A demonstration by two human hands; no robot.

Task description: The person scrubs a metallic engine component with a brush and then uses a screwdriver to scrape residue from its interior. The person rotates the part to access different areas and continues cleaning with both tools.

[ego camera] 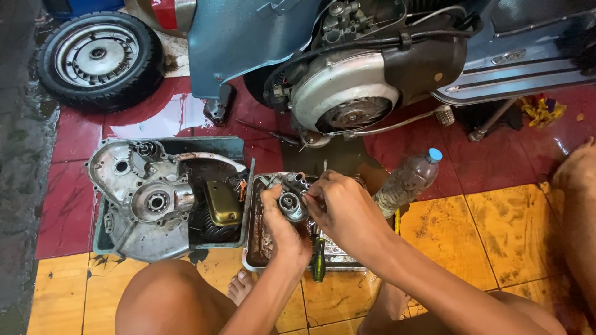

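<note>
Knees: yours frame the bottom edge.
Left hand: clenched around the carburetor, centre frame, over the tray.
Right hand: fingertips pinching its top.
Tip: keep it above the tray so small parts drop inside.
Left of tray: engine case.

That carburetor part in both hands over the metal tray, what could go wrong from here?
1. The small metal part is pinched between the left hand and right hand; oily fingers might slip and drop it into the greasy tray.
2. The plastic bottle lies close to the right forearm and could get knocked and roll.
3. The green-handled screwdriver rests on the tray's rim and may slide off.
</note>
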